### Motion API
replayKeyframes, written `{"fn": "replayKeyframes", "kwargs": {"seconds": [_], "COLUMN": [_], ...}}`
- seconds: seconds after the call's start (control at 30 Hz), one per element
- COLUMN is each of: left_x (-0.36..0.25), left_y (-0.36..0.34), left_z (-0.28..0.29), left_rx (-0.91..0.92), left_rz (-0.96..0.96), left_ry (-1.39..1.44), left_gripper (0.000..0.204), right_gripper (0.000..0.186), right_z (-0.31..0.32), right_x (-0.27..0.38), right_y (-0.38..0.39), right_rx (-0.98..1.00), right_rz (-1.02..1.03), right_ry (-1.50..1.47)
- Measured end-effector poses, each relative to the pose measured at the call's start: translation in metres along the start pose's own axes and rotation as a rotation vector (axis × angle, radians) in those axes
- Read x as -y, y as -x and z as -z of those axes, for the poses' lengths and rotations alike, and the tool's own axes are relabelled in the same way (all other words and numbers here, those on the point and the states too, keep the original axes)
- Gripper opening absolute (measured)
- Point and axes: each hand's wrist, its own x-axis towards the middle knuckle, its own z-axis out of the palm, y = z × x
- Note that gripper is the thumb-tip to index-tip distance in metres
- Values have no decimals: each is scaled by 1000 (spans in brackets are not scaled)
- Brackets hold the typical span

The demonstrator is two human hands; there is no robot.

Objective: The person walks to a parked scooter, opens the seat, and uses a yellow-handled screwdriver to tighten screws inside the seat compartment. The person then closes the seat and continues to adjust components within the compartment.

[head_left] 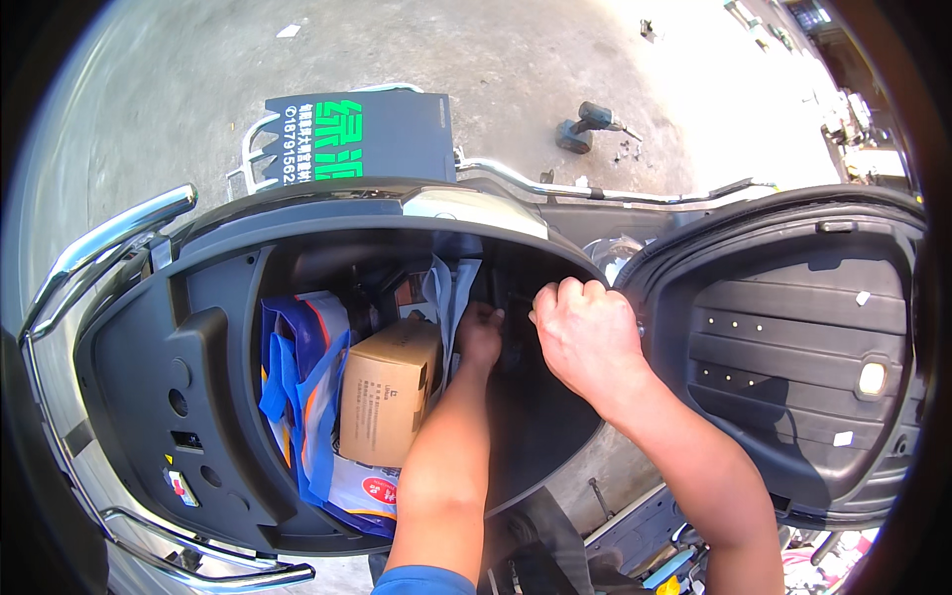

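My left hand (480, 332) reaches into the black scooter storage compartment (535, 416), its fingers curled in shadow beside grey folded material (446, 288); what they hold is unclear. My right hand (587, 332) is closed near the compartment's right rim, gripping something mostly hidden by the fingers. A brown cardboard box (387, 392) lies left of my left forearm. Blue, white and orange bags (307, 397) line the left part of the compartment. The open lid (783, 337), with a ribbed dark inner face, extends to the right.
Chrome rails (129, 223) border the scooter. Beyond it stand a dark sign board with green lettering (397, 134) and, on the concrete floor (516, 50), a cordless drill (585, 129) with small metal pieces nearby. More parts and tools (674, 565) show at lower right.
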Motion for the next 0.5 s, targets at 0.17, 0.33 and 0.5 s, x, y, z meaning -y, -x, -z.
{"fn": "replayKeyframes", "kwargs": {"seconds": [0.17,0.33,0.5], "left_x": [6,-18,-33], "left_y": [-7,4,-2], "left_z": [-2,2,-10], "left_rx": [-17,-18,60], "left_rz": [-79,-48,-249], "left_ry": [-61,-100,-108], "left_gripper": [21,24,32], "right_gripper": [21,16,22], "right_z": [-2,-2,-5], "right_x": [-11,-9,-13], "right_y": [-6,-5,-2], "right_rx": [-210,-234,-138], "right_rz": [273,204,232], "right_ry": [-213,-142,-122]}}
